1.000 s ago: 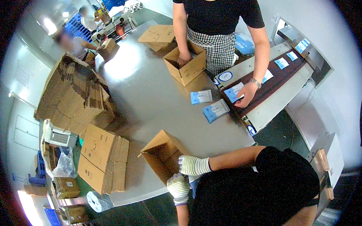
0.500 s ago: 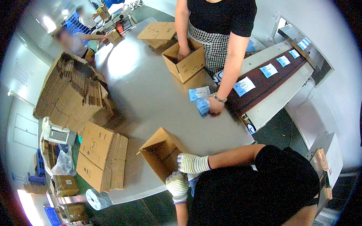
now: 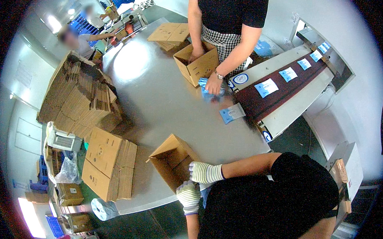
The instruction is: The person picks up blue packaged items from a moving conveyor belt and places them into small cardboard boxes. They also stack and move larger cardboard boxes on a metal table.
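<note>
An open cardboard box (image 3: 170, 154) stands on the metal table at its near edge, its inside bare. My right hand (image 3: 206, 172), in a striped knit glove, closes over the box's near upper rim. Lower down, my left hand (image 3: 188, 197), in a matching glove, grips the same side near the corner; its fingertips are partly hidden. Across the table, a co-worker's hand (image 3: 214, 84) holds blue-and-white packets (image 3: 209, 95) beside a second open box (image 3: 197, 69), while their other hand reaches inside it. A single packet (image 3: 232, 113) lies flat on the table.
A conveyor belt (image 3: 281, 91) at the right carries several packets. Flattened cartons stand in a tall stack (image 3: 76, 98) and a smaller stack (image 3: 110, 163) on the left. Another carton pile (image 3: 168, 33) lies at the back. A plastic roll (image 3: 103, 209) sits below the table edge (image 3: 148, 207).
The co-worker's hand has drawn the packets up toward their box. One packet now lies on the table by the belt's end. My hands and my box stay nearly in place.
</note>
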`<act>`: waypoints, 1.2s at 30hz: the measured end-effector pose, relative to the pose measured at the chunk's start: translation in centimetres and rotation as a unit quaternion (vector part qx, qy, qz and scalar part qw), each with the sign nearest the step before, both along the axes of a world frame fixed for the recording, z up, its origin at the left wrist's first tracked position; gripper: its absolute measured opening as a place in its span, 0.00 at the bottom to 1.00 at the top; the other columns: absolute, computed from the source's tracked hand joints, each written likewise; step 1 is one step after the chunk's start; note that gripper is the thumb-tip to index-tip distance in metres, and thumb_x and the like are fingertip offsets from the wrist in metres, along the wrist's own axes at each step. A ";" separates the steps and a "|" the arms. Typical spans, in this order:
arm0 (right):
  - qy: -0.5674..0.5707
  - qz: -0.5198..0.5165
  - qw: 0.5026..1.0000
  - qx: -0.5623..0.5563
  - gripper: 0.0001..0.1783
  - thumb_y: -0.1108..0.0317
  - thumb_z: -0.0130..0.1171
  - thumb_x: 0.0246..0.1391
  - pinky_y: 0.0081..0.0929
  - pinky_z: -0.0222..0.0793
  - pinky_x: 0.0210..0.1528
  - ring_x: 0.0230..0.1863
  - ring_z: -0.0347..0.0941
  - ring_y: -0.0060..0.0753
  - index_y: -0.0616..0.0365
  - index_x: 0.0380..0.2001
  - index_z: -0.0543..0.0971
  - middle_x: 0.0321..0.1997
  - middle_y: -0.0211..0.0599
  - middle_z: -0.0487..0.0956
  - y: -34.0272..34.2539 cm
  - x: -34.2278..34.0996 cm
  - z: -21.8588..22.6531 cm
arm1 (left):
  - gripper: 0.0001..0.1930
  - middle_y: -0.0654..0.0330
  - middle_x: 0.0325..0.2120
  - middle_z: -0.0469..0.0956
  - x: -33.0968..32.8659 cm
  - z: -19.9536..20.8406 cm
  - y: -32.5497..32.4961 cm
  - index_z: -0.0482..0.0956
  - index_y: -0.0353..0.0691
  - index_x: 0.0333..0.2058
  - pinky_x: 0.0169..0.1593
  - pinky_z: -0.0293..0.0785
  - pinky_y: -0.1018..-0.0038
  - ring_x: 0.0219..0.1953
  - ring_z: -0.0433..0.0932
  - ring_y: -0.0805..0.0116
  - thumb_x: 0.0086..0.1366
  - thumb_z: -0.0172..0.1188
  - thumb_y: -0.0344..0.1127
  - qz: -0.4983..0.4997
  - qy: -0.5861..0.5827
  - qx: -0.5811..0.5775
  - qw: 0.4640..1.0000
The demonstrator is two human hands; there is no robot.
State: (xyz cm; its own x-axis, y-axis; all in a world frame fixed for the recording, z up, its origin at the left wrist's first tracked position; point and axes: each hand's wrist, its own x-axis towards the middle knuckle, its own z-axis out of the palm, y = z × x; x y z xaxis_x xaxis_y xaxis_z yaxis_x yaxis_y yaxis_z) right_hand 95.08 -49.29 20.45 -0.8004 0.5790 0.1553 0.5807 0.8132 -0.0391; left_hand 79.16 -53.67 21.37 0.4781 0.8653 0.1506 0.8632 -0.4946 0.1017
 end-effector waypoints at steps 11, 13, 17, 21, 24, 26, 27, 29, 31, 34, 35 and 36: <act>0.000 0.019 1.000 0.001 0.08 0.62 0.50 0.45 0.33 0.63 0.43 0.33 0.70 0.32 0.47 0.17 0.76 0.22 0.26 0.74 0.0 -0.3 -0.9 | 0.10 0.60 0.21 0.72 -0.9 -1.0 -0.3 0.73 0.45 0.24 0.33 0.68 0.65 0.25 0.74 0.61 0.49 0.58 0.45 -0.011 0.014 0.028 0.999; -0.009 0.024 1.000 -0.007 0.08 0.62 0.50 0.44 0.33 0.63 0.43 0.33 0.70 0.32 0.47 0.16 0.76 0.22 0.26 0.74 -0.1 -0.4 -0.3 | 0.11 0.61 0.20 0.72 -0.2 0.4 -0.2 0.73 0.46 0.23 0.32 0.67 0.65 0.24 0.74 0.61 0.48 0.59 0.46 0.012 0.015 -0.004 1.000; 0.002 0.018 1.000 0.006 0.08 0.61 0.51 0.43 0.33 0.64 0.41 0.32 0.71 0.32 0.47 0.17 0.77 0.22 0.26 0.75 0.2 -0.3 -1.1 | 0.12 0.61 0.20 0.72 0.0 0.9 0.0 0.72 0.46 0.22 0.31 0.66 0.65 0.23 0.73 0.61 0.49 0.59 0.47 0.003 0.030 -0.004 1.000; 0.006 0.023 0.999 0.024 0.08 0.61 0.50 0.44 0.32 0.63 0.42 0.33 0.70 0.31 0.46 0.17 0.75 0.22 0.25 0.73 0.0 -0.4 -2.0 | 0.10 0.62 0.19 0.72 -0.3 0.1 -0.1 0.71 0.47 0.21 0.31 0.67 0.66 0.24 0.74 0.63 0.49 0.59 0.45 -0.002 0.032 0.023 0.999; 0.017 0.025 0.999 0.024 0.09 0.61 0.48 0.45 0.33 0.62 0.42 0.33 0.69 0.32 0.47 0.17 0.74 0.22 0.25 0.73 0.3 -0.6 -2.3 | 0.10 0.63 0.18 0.71 -0.1 0.7 0.1 0.71 0.47 0.21 0.31 0.67 0.66 0.24 0.74 0.64 0.48 0.59 0.45 -0.002 0.033 0.022 0.999; 0.015 0.024 0.999 0.030 0.09 0.61 0.48 0.46 0.33 0.62 0.42 0.33 0.69 0.32 0.47 0.17 0.74 0.22 0.25 0.73 0.4 -0.6 -2.2 | 0.11 0.64 0.18 0.71 -0.1 0.9 0.3 0.71 0.48 0.21 0.31 0.68 0.67 0.24 0.74 0.64 0.48 0.59 0.46 0.007 0.008 0.004 1.000; 0.015 0.026 0.999 0.031 0.09 0.61 0.48 0.46 0.33 0.62 0.43 0.33 0.69 0.32 0.47 0.18 0.74 0.22 0.26 0.73 0.4 -0.7 -2.0 | 0.11 0.64 0.17 0.71 -0.2 0.6 0.3 0.70 0.48 0.21 0.30 0.67 0.66 0.23 0.74 0.64 0.47 0.60 0.46 0.004 0.029 0.019 0.999; 0.024 0.032 0.999 0.024 0.09 0.61 0.48 0.46 0.33 0.62 0.43 0.33 0.69 0.32 0.47 0.18 0.74 0.22 0.26 0.73 0.5 -0.3 -1.7 | 0.12 0.64 0.17 0.71 -0.4 0.2 0.3 0.70 0.48 0.21 0.29 0.67 0.66 0.22 0.74 0.64 0.47 0.60 0.46 0.003 0.013 0.020 1.000; 0.023 0.033 0.999 0.013 0.09 0.61 0.49 0.46 0.34 0.62 0.42 0.32 0.69 0.32 0.48 0.18 0.75 0.22 0.26 0.73 0.6 -0.2 -2.1 | 0.13 0.64 0.17 0.71 -0.3 -0.2 0.4 0.70 0.48 0.21 0.28 0.67 0.66 0.21 0.73 0.63 0.46 0.61 0.47 -0.005 -0.010 0.022 1.000; 0.017 0.027 0.999 0.021 0.09 0.61 0.49 0.46 0.34 0.62 0.43 0.33 0.69 0.32 0.48 0.18 0.74 0.22 0.26 0.73 0.4 -0.4 -2.2 | 0.12 0.63 0.17 0.71 -0.1 0.3 0.2 0.71 0.47 0.21 0.29 0.67 0.66 0.22 0.73 0.63 0.46 0.60 0.47 0.003 0.001 0.015 1.000; 0.017 0.026 0.999 0.021 0.09 0.61 0.49 0.46 0.34 0.62 0.43 0.33 0.69 0.32 0.48 0.18 0.74 0.22 0.26 0.73 0.5 -0.4 -2.1 | 0.12 0.63 0.17 0.71 -0.1 0.2 0.3 0.71 0.47 0.21 0.29 0.67 0.66 0.22 0.73 0.63 0.46 0.60 0.47 0.003 0.001 0.015 1.000; 0.012 0.025 1.000 0.014 0.09 0.61 0.49 0.46 0.35 0.62 0.43 0.33 0.69 0.33 0.47 0.18 0.74 0.23 0.26 0.73 0.4 -0.3 -1.9 | 0.12 0.63 0.18 0.72 -0.3 0.1 0.3 0.71 0.47 0.21 0.30 0.67 0.66 0.23 0.74 0.63 0.47 0.60 0.47 0.000 0.002 0.014 1.000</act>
State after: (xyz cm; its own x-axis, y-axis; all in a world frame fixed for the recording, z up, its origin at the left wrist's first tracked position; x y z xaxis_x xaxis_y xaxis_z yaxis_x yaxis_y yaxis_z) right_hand 94.75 -48.86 18.58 -0.8244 0.5334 0.1895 0.5382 0.8423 -0.0296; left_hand 78.90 -53.38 21.46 0.4795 0.8605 0.1722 0.8632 -0.4978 0.0839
